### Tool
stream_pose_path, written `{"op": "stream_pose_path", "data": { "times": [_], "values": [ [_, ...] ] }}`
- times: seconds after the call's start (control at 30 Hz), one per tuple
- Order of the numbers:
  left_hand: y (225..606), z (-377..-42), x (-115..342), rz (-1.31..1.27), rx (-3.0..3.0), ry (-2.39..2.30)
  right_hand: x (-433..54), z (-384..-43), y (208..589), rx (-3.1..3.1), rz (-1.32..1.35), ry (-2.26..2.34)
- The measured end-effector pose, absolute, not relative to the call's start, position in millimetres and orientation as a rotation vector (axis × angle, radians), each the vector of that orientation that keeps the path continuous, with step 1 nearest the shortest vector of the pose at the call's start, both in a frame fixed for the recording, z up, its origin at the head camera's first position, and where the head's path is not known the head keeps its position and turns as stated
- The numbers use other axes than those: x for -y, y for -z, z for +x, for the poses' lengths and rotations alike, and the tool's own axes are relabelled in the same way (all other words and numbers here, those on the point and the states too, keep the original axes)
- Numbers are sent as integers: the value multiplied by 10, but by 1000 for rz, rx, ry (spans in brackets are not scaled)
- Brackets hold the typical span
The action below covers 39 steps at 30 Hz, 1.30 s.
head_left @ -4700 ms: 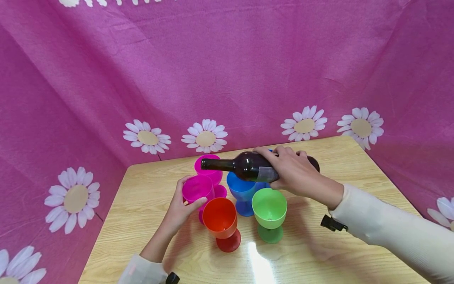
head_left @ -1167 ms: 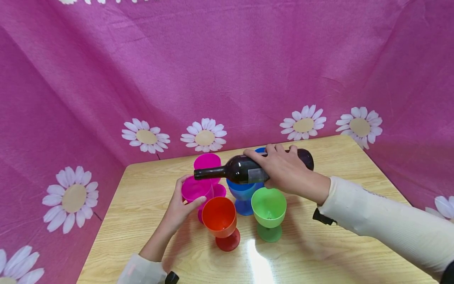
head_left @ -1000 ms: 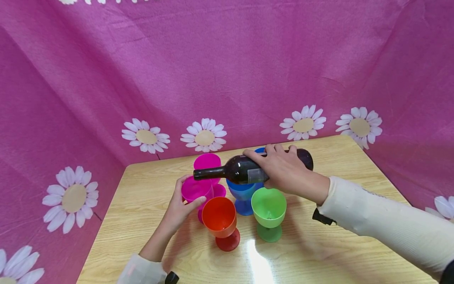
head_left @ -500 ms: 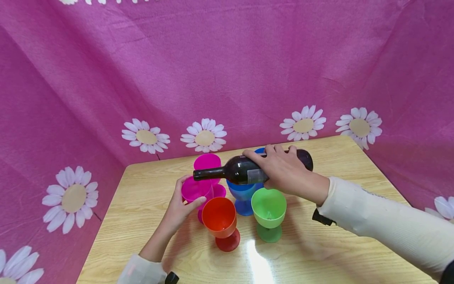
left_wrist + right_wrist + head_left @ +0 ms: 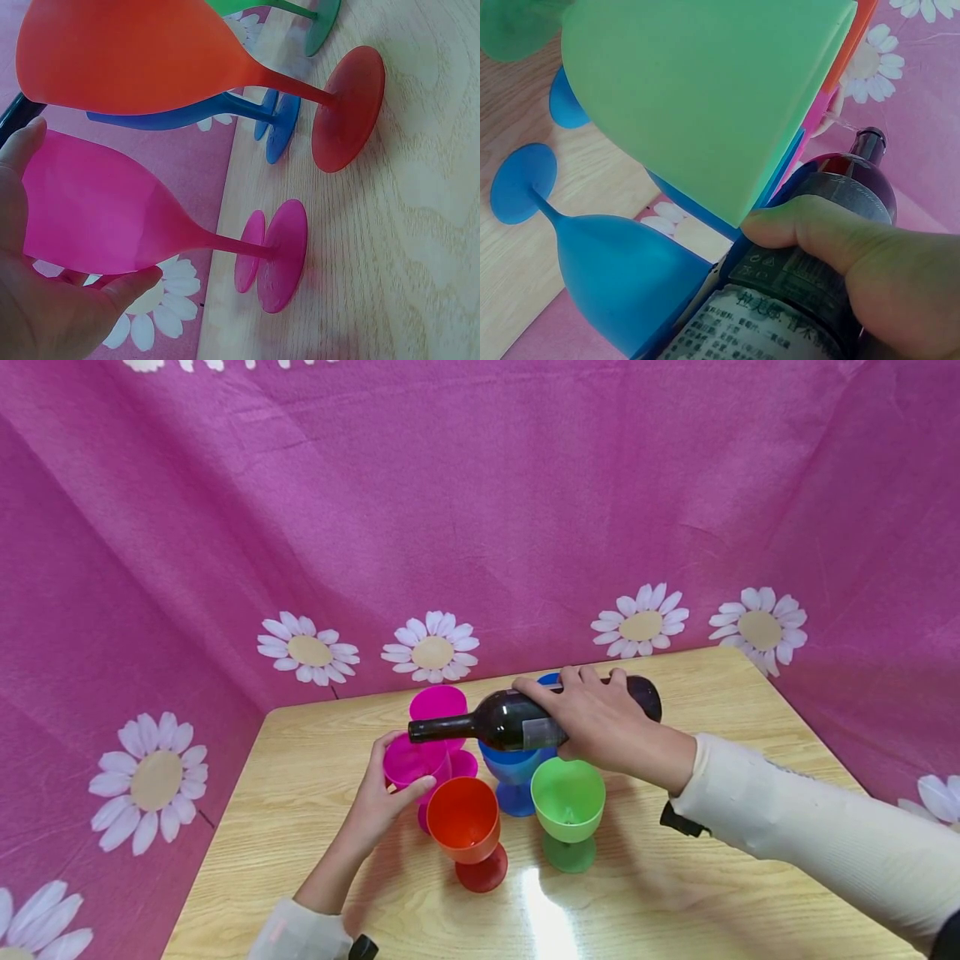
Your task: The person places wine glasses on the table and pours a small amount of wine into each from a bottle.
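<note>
My left hand holds the bowl of the nearer pink goblet, thumb on one side and fingers on the other. In the left wrist view this goblet stands upright, its lower bowl darker than the upper part. My right hand grips a dark glass wine bottle around its labelled body. The bottle lies almost level, its neck pointing left and its mouth over the pink goblet's rim. In the right wrist view a thin clear stream shows at the bottle's mouth.
Close by stand an orange goblet, a green goblet and a blue goblet. A second pink goblet and another blue goblet, partly hidden, are farther back. Daisy-patterned pink cloth hangs behind the wooden table.
Since the oldest frame, my right hand has brought the bottle left, with its mouth lowered to the nearer pink goblet. Over the last second both hands have stayed almost still.
</note>
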<state>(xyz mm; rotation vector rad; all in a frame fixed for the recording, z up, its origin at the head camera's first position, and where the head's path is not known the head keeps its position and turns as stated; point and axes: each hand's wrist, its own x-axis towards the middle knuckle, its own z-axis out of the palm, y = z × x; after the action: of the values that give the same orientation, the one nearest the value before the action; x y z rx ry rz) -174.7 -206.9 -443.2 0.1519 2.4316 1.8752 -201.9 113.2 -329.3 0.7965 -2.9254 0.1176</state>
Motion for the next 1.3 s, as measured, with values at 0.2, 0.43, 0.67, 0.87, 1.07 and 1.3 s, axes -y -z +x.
{"op": "stream_pose_path", "data": {
  "times": [0.2, 0.43, 0.67, 0.87, 1.07, 1.3],
  "values": [
    [4432, -1749, 2069, 153, -2430, -1881, -1117, -2018, 3286, 2926, 799, -114],
    [4439, -1755, 2070, 155, -2426, -1888, -1113, -2014, 3285, 2928, 802, -102],
    [4438, -1750, 2071, 150, -2427, -1883, -1118, -2017, 3296, 2926, 802, -110],
    [4428, -1747, 2064, 140, -2427, -1882, -1117, -2013, 3298, 2922, 801, -109],
    [4428, -1748, 2062, 153, -2424, -1889, -1114, -2011, 3299, 2922, 796, -102],
    [4434, -1748, 2066, 169, -2416, -1898, -1118, -2007, 3297, 2926, 794, -103]
  ]
}}
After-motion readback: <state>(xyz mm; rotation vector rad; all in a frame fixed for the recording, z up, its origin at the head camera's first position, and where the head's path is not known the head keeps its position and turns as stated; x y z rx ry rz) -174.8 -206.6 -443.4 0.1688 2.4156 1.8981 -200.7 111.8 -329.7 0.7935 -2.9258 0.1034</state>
